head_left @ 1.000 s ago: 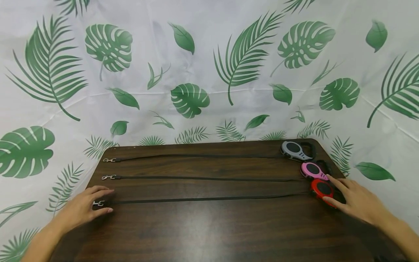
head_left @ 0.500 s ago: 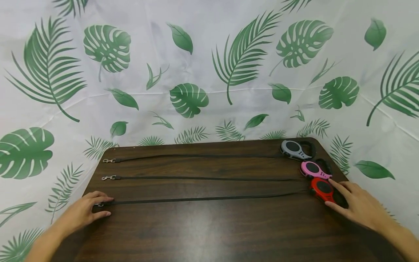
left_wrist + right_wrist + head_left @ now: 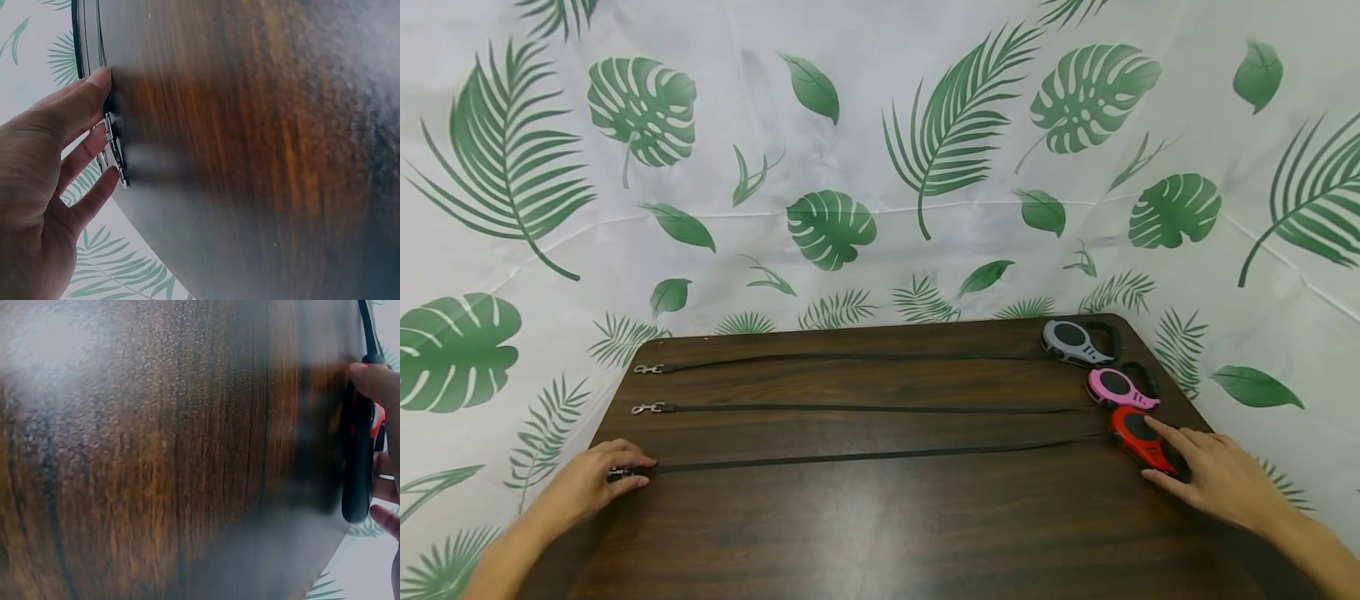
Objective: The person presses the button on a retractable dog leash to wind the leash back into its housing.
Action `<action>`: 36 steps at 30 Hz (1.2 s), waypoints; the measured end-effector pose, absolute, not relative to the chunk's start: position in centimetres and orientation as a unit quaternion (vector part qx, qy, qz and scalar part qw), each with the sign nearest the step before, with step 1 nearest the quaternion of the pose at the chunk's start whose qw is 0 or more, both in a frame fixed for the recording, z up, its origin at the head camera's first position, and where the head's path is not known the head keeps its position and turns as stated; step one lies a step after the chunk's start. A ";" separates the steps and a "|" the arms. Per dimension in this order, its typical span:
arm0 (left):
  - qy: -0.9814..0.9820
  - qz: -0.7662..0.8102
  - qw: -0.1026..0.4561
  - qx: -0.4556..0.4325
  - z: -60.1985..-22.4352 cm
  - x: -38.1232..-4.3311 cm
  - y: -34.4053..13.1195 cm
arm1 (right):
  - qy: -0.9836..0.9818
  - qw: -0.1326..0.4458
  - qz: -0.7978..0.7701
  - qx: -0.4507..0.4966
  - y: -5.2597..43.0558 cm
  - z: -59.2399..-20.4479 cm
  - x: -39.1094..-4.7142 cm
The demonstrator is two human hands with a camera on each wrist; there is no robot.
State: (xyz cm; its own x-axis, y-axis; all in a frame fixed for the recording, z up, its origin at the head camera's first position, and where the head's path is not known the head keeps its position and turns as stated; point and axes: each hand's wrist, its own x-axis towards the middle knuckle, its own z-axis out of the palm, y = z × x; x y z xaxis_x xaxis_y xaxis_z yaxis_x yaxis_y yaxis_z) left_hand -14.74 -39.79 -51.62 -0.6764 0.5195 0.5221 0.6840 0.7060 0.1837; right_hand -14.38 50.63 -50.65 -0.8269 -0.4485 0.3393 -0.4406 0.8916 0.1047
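A person's hands span a dark wood-grain table (image 3: 850, 533), each at one end of a red retractable dog leash (image 3: 1139, 440) lying along the near side of a row of three. At the table's left edge, the left hand (image 3: 583, 485) pinches the leash's black strap (image 3: 850, 457) between thumb and fingers, close to its metal clip (image 3: 115, 150), which extends just beside the lower fingers. At the right, the right hand (image 3: 1221, 477) holds the red casing at its handle end, the thumb on the near side, fingers on the far side, with the black handle (image 3: 359, 478) partly visible between them in the right wrist view. The strap runs nearly straight between the two hands.

Just beyond the red casing sits a pink retractable leash (image 3: 1120, 389), and past that a grey retractable leash (image 3: 1070, 340) near the far right corner. Their straps, the pink one's (image 3: 850, 407) and the grey one's (image 3: 865, 357), stretch leftward, roughly parallel, to a middle snap hook (image 3: 647, 408) and a far snap hook (image 3: 649, 368). Behind the table hangs a white cloth (image 3: 865, 50) printed with green leaves.
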 end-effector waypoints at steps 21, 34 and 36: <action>-0.890 -0.209 0.226 -0.336 -52.1 -14.8 -39.6 | -0.951 0.178 -0.009 0.251 51.0 -50.7 -14.8; -0.905 -0.298 0.122 -0.276 -50.9 -14.3 -39.1 | -0.954 0.159 0.041 0.251 51.3 -50.5 -14.8; -0.899 -0.318 0.114 -0.280 -50.7 -14.4 -39.2 | -0.952 0.165 0.047 0.253 51.4 -50.4 -14.9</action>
